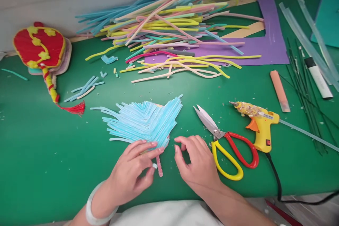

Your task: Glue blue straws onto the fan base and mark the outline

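A fan-shaped piece covered in light blue pipe cleaners lies on the green table, with uneven ends sticking out to the left. A short pink pipe-cleaner stem hangs from its lower tip. My left hand rests on the piece's lower edge, fingers stretched over it, thumb near a small white bit by the stem. My right hand hovers just right of the tip, fingers loosely curled, holding nothing that I can see.
Red-and-yellow-handled scissors and a yellow glue gun lie right of my hands. A heap of coloured pipe cleaners and purple paper sit behind. A finished red-and-yellow fan lies far left; green wires and glue sticks far right.
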